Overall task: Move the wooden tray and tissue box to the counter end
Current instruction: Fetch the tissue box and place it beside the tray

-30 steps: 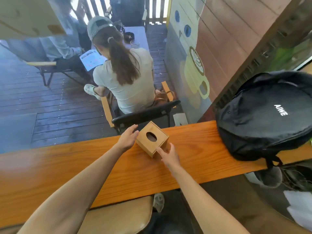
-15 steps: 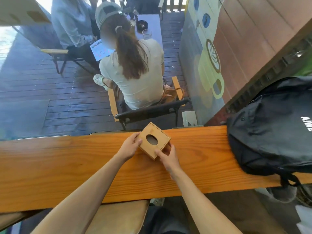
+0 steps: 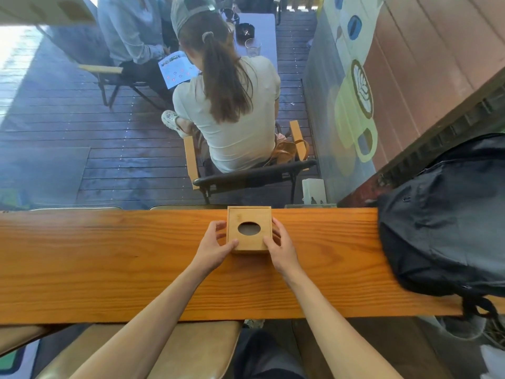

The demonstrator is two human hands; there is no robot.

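At the bottom of the frame, two tan padded stool seats with a smooth, slightly glossy skin sit under the near edge of the counter — a long plank of orange-brown wood with strong wavy grain and a varnished sheen, running across the middle of the frame.

Both bare forearms reach up from the lower edge to the tissue box, which stands at the centre of the frame against the counter's far edge. The box is square, of pale bamboo-like wood, with a framed lid and an oval opening in its top; nothing can be seen inside the dark oval. The left hand clasps the box's left side, thumb on the near corner and fingers curled along the wall. The right hand clasps the right side in the same way. No wooden tray is in view.

At the right, a black backpack of crinkled matte nylon lies on the counter, a strap hanging over the near edge; no lettering on it can be read.

Beyond the glass — upper half of the frame — a seated person with a ponytail and grey cap faces away on a dark slatted deck. Upper right, the wall shows a painted yellow mug with latte art.
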